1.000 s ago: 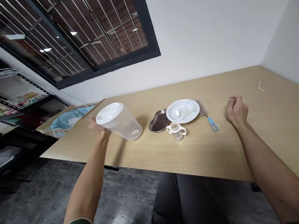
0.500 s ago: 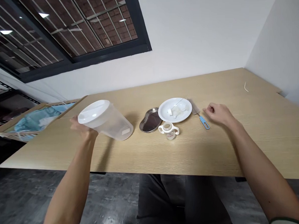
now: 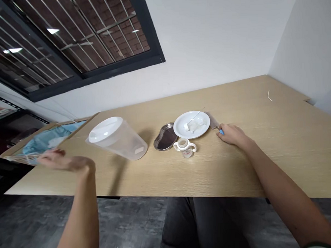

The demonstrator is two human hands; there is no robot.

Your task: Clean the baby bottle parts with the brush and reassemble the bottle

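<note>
My right hand (image 3: 231, 135) is closed round the blue handle (image 3: 221, 132) of a flat metal-bladed tool, whose blade (image 3: 211, 120) lies beside the white plate (image 3: 178, 129). White pieces and a thin metal rod lie on the plate. My left hand (image 3: 62, 160), blurred, is off the frosted pitcher (image 3: 126, 142) with its white lid (image 3: 105, 129); whether its fingers are apart is unclear. Between pitcher and plate sits a kidney-shaped metal tray (image 3: 166, 138). A small clear cup with a white two-handled ring (image 3: 185, 147) stands in front of the plate.
A basket with light blue cloth (image 3: 44, 139) is at the table's left end. A bent white straw (image 3: 269, 95) lies at the back right of the wooden table (image 3: 234, 178). Behind are a wall and a barred window.
My left hand has let go of the pitcher and moved left towards the basket. My right hand has moved left and closed on the blue handle.
</note>
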